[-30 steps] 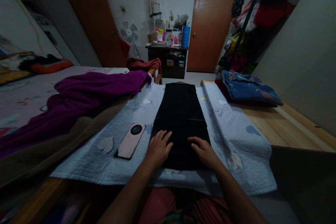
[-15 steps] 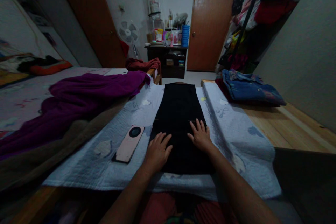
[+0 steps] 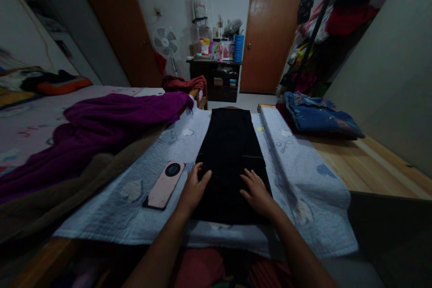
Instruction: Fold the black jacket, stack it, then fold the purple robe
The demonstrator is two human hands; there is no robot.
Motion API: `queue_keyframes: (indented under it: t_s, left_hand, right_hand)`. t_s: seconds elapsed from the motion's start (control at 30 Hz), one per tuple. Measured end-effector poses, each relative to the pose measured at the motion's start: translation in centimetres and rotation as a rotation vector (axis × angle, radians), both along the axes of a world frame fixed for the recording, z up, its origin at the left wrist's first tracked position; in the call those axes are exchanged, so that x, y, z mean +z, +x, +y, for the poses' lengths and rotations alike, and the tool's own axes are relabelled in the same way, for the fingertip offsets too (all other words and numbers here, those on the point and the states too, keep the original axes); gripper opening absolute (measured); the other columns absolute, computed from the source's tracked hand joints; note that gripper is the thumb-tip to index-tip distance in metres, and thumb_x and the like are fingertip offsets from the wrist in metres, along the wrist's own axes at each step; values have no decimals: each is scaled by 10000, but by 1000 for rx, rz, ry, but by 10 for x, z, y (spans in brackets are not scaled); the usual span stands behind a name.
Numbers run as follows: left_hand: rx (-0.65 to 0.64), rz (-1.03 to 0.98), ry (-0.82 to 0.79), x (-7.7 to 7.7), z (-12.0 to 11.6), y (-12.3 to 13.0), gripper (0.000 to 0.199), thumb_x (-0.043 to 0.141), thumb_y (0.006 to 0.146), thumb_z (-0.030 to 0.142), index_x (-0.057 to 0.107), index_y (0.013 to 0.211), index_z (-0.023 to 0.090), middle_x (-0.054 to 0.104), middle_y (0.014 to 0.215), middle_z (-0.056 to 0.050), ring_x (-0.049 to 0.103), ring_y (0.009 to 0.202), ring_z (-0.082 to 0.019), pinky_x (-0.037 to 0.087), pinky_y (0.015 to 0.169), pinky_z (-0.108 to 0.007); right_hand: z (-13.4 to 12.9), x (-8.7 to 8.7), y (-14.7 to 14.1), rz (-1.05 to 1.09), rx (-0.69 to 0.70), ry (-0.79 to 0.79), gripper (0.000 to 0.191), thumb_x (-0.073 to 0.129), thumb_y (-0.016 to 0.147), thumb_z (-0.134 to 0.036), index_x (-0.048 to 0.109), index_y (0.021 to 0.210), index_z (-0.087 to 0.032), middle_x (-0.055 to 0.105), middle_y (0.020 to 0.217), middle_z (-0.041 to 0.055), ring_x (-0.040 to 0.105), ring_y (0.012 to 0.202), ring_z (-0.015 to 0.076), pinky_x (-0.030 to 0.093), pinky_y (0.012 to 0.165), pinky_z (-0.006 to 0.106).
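Two bare hands work over a black garment (image 3: pixel 231 137) spread lengthwise down the middle of a pale blue quilt (image 3: pixel 111 220), its near edge a little short of the quilt's own. The right hand (image 3: pixel 258 194), seen half a second ago farther up the cloth, near the thin light line across it, has drawn back toward the wearer and now rests on the near part, fingers slightly apart and holding nothing. The left hand (image 3: pixel 192 189) has shifted outward to the garment's left edge, thumb apart from the fingers; whether the fingertips press on the cloth or only brush it cannot be told. The garment's outline looks much the same through the change, so the shift appears to be one of smoothing or steadying rather than of lifting, with the cloth seemingly flat and in place. A pink phone (image 3: pixel 164 186) lies on the quilt to the left, apart from the garment. Beyond it is a rumpled purple blanket (image 3: pixel 118 119); at right, a folded blue shirt (image 3: pixel 324 119) tops a small pile on wooden boards (image 3: pixel 340 162).
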State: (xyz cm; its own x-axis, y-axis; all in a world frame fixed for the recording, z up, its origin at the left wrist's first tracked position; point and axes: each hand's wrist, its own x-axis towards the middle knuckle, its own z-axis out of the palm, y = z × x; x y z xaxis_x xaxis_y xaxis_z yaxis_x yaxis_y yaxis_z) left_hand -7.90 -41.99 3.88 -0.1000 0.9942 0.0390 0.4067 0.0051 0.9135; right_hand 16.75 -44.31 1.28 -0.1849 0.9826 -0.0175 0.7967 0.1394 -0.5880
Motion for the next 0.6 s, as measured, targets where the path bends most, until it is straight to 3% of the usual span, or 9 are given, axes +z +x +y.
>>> queue_keyframes:
  t_s: [0.07, 0.17, 0.33, 0.47, 0.53, 0.6]
  left_hand:
    - [16, -104, -51, 3, 2, 1, 622, 650, 788, 425, 447, 1316, 166, 584, 1184, -146, 573, 1149, -269, 446, 979, -454]
    - [-21, -229, 13, 13, -2, 9, 651, 688, 756, 348, 417, 1328, 193, 628, 1107, -103, 631, 1039, -234, 481, 922, -415]
    - [-132, -176, 145, 33, -22, 32, 526, 671, 767, 275, 493, 1261, 229, 635, 1124, -66, 595, 1097, -207, 446, 961, -367]
    - [-431, 25, 192, 43, -41, 46, 436, 640, 784, 211, 570, 1212, 257, 621, 1162, -59, 580, 1085, -203, 457, 945, -359]
    - [-619, 130, 255, 46, -48, 49, 434, 660, 763, 191, 600, 1187, 258, 629, 1162, -56, 553, 1119, -216, 433, 986, -386]
    - [-725, 223, 327, 46, -51, 50, 413, 662, 763, 182, 614, 1167, 255, 641, 1175, -47, 519, 1170, -225, 380, 1048, -425]
  right_hand:
    - [-2, 4, 3, 155, -39, 14, 489, 509, 838, -328, 549, 1295, -158, 380, 1502, 116, 251, 1426, 249, 211, 1159, 439]
    - [-6, 14, 7, 385, -142, 13, 450, 493, 853, -378, 566, 1255, -191, 503, 1407, 95, 426, 1324, 236, 289, 1131, 426]
    - [-11, 33, 11, 641, -291, -66, 420, 507, 857, -499, 596, 1187, -255, 614, 1258, 67, 531, 1207, 254, 391, 1053, 435]
    - [-15, 39, 14, 944, -372, -201, 620, 425, 857, -637, 491, 1321, -231, 620, 1232, 109, 594, 1116, 268, 516, 871, 421]
    - [-18, 41, 17, 932, -464, -168, 678, 434, 838, -664, 483, 1339, -210, 598, 1276, 114, 580, 1134, 266, 510, 876, 402]
    - [-21, 42, 21, 827, -550, -110, 676, 485, 811, -655, 512, 1314, -204, 568, 1328, 102, 549, 1177, 258, 492, 903, 367]
